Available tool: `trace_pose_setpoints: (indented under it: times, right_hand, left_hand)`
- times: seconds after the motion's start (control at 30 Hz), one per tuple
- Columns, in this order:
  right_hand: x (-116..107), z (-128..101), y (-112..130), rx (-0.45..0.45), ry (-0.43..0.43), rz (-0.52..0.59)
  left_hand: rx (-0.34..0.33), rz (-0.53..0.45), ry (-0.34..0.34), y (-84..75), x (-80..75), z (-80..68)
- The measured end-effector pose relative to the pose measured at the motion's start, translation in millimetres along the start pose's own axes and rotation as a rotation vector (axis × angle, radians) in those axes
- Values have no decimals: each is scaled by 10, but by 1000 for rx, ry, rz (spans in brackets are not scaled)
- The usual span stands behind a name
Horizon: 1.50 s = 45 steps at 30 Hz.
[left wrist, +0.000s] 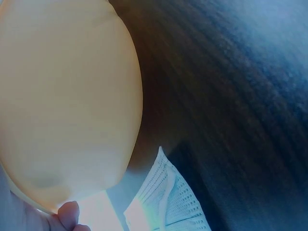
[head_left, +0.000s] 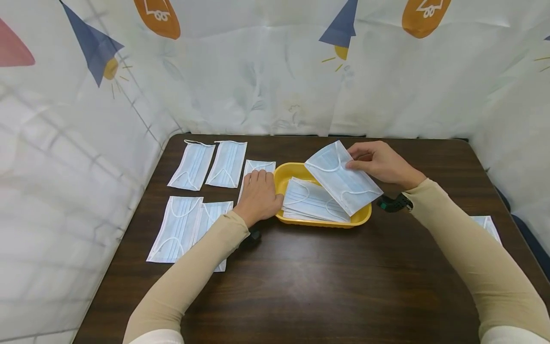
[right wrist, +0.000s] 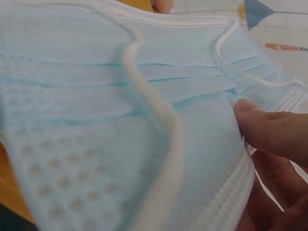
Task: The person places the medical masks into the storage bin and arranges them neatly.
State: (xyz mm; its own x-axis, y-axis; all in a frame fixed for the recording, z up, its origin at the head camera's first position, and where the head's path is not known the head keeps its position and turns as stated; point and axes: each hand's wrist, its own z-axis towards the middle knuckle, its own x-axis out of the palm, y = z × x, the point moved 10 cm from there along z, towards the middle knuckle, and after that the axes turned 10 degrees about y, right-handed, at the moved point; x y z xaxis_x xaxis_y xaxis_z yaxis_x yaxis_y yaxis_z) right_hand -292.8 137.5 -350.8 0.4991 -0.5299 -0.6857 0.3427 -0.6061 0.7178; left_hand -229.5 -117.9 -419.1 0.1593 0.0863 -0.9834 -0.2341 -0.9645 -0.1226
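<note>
the right hand (head_left: 382, 163) pinches one mask (head_left: 343, 179) by its edge above the yellow tub (head_left: 363, 217), presumably keeping it flat. the left hand (head_left: 260, 198) lies at the tub's side, probably for steadying; grip cannot be told.

Matt cloth mask (head_left: 343, 177), plastic tray (head_left: 364, 216) (smooth)
</note>
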Motion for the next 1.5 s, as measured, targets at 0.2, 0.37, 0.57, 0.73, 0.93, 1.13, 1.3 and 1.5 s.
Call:
trace_pose_setpoints:
  times: [0.2,0.37,0.57,0.73,0.93,1.13,1.3,1.5]
  right_hand:
    - [170,152,-18,-10,84,-24]
    - [312,253,19,-28,149,-80]
    - [449,364,101,-73,214,-156]
    - [584,445,111,-82,290,-188]
    - [750,526,126,-88,371,-192]
    - [871,568,174,-115,416,-208]
    - [931,574,201,-115,434,-215]
    - [1013,611,205,-128,459,-221]
  left_hand:
    - [3,-3,-2,3,7,8]
    - [3,-6,1,5,15,15]
    - [4,-20,-8,15,9,10]
    - [11,-30,-3,12,8,13]
    - [12,-29,-1,10,8,11]
    - [5,-24,-2,11,14,-1]
    - [10,-17,-8,7,4,1]
    - [15,-10,-4,13,18,13]
